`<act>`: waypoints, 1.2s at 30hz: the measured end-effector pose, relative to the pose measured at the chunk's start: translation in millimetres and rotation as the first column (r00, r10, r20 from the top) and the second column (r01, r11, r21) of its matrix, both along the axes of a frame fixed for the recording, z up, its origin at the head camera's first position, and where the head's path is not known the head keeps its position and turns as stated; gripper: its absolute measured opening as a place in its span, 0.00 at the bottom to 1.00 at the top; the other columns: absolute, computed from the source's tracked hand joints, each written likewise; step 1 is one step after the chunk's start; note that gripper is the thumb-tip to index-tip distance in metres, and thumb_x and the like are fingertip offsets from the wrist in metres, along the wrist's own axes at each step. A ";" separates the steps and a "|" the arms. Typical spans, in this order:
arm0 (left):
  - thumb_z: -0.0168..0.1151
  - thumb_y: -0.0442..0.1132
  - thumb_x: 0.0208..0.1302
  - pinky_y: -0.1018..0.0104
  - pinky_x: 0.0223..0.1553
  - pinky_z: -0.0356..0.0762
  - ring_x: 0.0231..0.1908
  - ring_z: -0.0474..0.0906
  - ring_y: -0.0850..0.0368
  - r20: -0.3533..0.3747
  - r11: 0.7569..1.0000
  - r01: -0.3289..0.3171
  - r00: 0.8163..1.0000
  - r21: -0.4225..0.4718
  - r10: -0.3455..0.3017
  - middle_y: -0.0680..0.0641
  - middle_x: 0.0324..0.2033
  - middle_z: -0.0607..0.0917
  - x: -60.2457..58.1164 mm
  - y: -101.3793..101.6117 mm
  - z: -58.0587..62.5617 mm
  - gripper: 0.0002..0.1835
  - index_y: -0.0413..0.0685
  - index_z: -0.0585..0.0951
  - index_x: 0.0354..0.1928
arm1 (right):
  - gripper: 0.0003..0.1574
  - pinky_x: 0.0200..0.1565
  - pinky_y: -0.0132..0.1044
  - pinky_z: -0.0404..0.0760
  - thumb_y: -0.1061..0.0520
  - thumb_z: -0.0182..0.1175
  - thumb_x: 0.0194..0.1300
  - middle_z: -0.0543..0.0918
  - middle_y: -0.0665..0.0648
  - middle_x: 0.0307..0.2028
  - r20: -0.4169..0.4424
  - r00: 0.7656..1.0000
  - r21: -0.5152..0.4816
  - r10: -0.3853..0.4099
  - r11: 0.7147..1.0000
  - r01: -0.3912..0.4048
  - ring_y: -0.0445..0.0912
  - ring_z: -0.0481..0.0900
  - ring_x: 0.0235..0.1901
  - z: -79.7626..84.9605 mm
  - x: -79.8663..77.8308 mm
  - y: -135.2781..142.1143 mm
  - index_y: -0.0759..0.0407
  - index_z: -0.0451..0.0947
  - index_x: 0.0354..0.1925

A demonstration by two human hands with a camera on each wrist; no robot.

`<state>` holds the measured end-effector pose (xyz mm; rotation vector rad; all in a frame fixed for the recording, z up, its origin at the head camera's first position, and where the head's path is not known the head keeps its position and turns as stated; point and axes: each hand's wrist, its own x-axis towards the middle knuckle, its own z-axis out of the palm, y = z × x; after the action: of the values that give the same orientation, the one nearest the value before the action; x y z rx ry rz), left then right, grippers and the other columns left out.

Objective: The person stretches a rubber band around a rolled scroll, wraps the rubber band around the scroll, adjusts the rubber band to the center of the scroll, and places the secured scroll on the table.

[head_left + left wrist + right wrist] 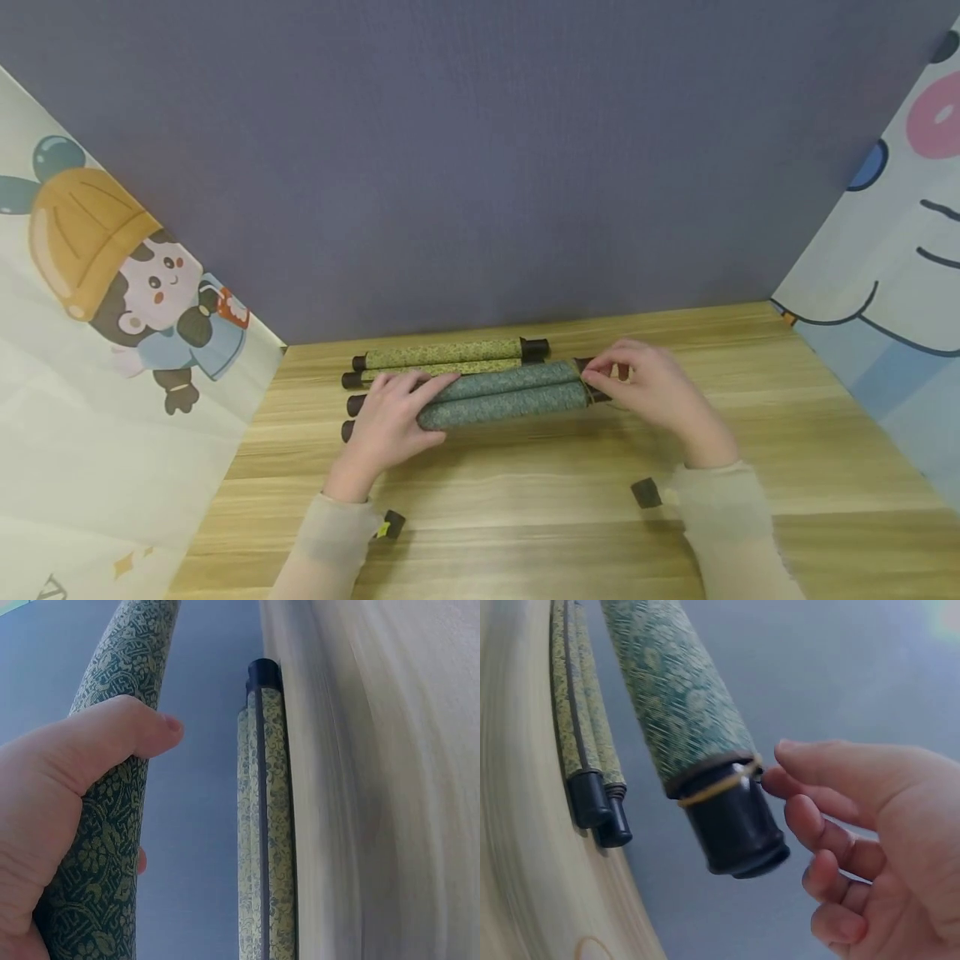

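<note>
Two green patterned scrolls (510, 396) with dark end knobs lie side by side, raised off the table at a slight slant. My left hand (393, 412) grips them near their left end; in the left wrist view its thumb bends over the patterned cloth of a scroll (105, 847). At the other end, a thin yellowish elastic band (716, 791) loops round the dark knobs (739, 832). My right hand (652, 387) pinches the band at its side between thumb and index finger, the other fingers loosely curled.
Two yellow patterned scrolls (442, 356) with dark knobs lie behind on the wooden table (525, 517), close to the grey-blue back panel (480, 167). Cartoon-printed sheets stand at left (90, 375) and right (885, 275). Small dark pieces (646, 492) show near each wrist.
</note>
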<state>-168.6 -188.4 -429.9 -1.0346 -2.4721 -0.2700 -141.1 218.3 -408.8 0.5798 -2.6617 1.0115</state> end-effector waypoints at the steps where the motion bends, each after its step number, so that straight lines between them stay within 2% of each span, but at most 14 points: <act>1: 0.94 0.50 0.38 0.45 0.54 0.78 0.48 0.86 0.47 -0.001 1.000 -0.013 1.000 -0.001 0.013 0.46 0.51 0.88 -1.4 1.9 -0.3 0.54 0.61 0.81 0.74 | 0.04 0.31 0.35 0.76 0.52 0.73 0.74 0.84 0.46 0.36 -0.002 1.000 0.004 0.001 1.000 -0.001 0.42 0.75 0.30 -0.6 -4.1 0.0 0.50 0.92 0.41; 6: 0.94 0.51 0.40 0.43 0.55 0.78 0.50 0.86 0.46 -0.008 0.998 -0.065 0.998 -0.008 0.065 0.45 0.52 0.88 -8.4 11.9 -1.5 0.55 0.63 0.80 0.76 | 0.08 0.28 0.36 0.71 0.50 0.74 0.73 0.83 0.45 0.32 -0.001 1.000 0.013 -0.023 1.000 0.023 0.42 0.70 0.24 -1.3 -22.5 0.0 0.52 0.90 0.37; 12: 0.95 0.51 0.39 0.45 0.52 0.78 0.50 0.86 0.45 -0.027 0.998 -0.067 0.997 -0.013 0.066 0.44 0.52 0.88 -6.7 15.3 -1.6 0.56 0.63 0.79 0.76 | 0.11 0.29 0.37 0.71 0.49 0.75 0.72 0.83 0.46 0.31 0.011 0.996 0.038 -0.092 0.995 0.092 0.42 0.71 0.25 -2.9 -23.3 -6.3 0.54 0.92 0.36; 19: 0.95 0.50 0.39 0.43 0.53 0.82 0.49 0.86 0.44 -0.008 0.998 -0.065 0.998 0.017 0.065 0.42 0.52 0.88 -9.0 14.5 -6.9 0.56 0.63 0.79 0.76 | 0.05 0.31 0.36 0.75 0.58 0.74 0.70 0.80 0.47 0.29 -0.060 0.995 0.025 -0.084 0.996 0.085 0.41 0.72 0.27 -7.1 -27.2 -10.4 0.57 0.91 0.35; 24: 0.94 0.48 0.41 0.41 0.51 0.87 0.47 0.87 0.42 0.013 0.997 -0.051 0.999 0.050 0.050 0.41 0.52 0.87 -8.9 11.9 -8.3 0.54 0.61 0.80 0.76 | 0.03 0.31 0.33 0.75 0.60 0.73 0.70 0.79 0.47 0.30 -0.101 0.989 -0.039 -0.105 0.994 0.102 0.41 0.73 0.29 -5.5 -23.8 -15.0 0.56 0.90 0.36; 28: 0.94 0.47 0.40 0.40 0.51 0.87 0.46 0.87 0.42 0.022 0.997 -0.039 0.999 0.068 0.037 0.41 0.51 0.87 -7.4 10.6 -8.0 0.54 0.58 0.80 0.75 | 0.04 0.30 0.32 0.74 0.59 0.73 0.71 0.79 0.47 0.31 -0.116 0.987 -0.071 -0.108 0.992 0.101 0.41 0.72 0.29 -5.4 -20.3 -16.7 0.57 0.90 0.36; 36: 0.95 0.47 0.40 0.37 0.57 0.85 0.52 0.88 0.40 0.066 0.996 -0.050 0.997 0.071 0.045 0.40 0.55 0.90 -2.3 8.2 -5.6 0.54 0.58 0.81 0.75 | 0.03 0.32 0.33 0.72 0.60 0.72 0.74 0.78 0.47 0.32 -0.043 0.996 -0.115 -0.079 0.991 0.073 0.43 0.71 0.30 -3.4 -11.3 -15.5 0.55 0.90 0.39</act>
<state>-170.9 -180.2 -435.4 -0.9498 -2.5207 -0.3799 -152.4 202.7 -412.2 0.4694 -2.5452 1.1037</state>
